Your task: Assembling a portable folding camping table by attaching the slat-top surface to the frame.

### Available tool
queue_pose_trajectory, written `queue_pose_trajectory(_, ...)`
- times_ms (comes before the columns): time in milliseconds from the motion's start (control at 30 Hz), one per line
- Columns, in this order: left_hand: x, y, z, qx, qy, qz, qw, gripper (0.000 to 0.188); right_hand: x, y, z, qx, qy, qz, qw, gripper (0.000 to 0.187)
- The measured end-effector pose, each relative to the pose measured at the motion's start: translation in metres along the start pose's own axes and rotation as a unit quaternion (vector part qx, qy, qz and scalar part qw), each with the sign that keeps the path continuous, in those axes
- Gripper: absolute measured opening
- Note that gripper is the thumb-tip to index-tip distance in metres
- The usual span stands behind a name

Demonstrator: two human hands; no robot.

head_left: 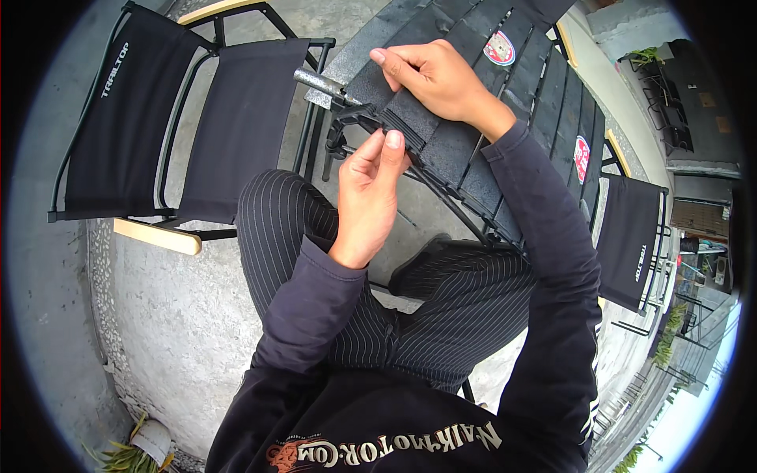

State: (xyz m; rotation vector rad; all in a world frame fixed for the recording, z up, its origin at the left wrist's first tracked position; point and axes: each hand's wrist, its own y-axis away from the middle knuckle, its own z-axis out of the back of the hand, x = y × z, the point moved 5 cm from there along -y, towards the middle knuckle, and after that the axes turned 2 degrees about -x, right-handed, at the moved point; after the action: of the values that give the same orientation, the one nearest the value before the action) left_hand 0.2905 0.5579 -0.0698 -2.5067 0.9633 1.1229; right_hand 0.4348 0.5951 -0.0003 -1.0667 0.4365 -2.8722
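Note:
At the near left corner of a black slatted table (505,102) is a black clamp-like bracket (351,118). A silver metal tube (319,81) sticks out beyond it to the left. Beside the bracket, a black ribbed piece (404,128) lies along the table edge. My left hand (369,197) is closed just below this piece, thumb pressed toward the fingers. Above the tabletop, farther off, my right hand (434,75) is closed, its thumb against curled fingers. Whatever is pinched in either hand is too small or hidden to tell.
Two black fabric folding chairs stand nearby, one with wooden armrests (244,126) at the left, another (631,240) at the right. Round stickers (499,49) mark the tabletop. My striped trouser legs (441,323) are under the hands. A potted plant (150,443) is at the lower left.

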Motion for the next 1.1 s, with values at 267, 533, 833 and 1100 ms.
queue_pose_trajectory(267, -0.004, 0.011, 0.003, -0.04, -0.055, -0.014, 0.998, 0.035, 0.001, -0.003, -0.009, 0.008, 0.052, -0.006, 0.999, 0.05)
queue_pose_trajectory(533, 0.001, 0.01, 0.01, -0.073, -0.024, 0.0, 0.997, 0.037, 0.009, -0.004, -0.011, 0.012, 0.093, -0.002, 0.996, 0.053)
queue_pose_trajectory(833, -0.006, 0.013, 0.007, -0.081, -0.043, -0.028, 0.995, 0.032, 0.017, -0.003, -0.012, -0.001, 0.067, -0.004, 0.998, 0.052)
queue_pose_trajectory(1100, -0.013, 0.007, 0.004, -0.035, -0.036, -0.035, 0.998, 0.037, 0.016, -0.001, -0.006, -0.002, 0.044, -0.002, 0.999, 0.05)
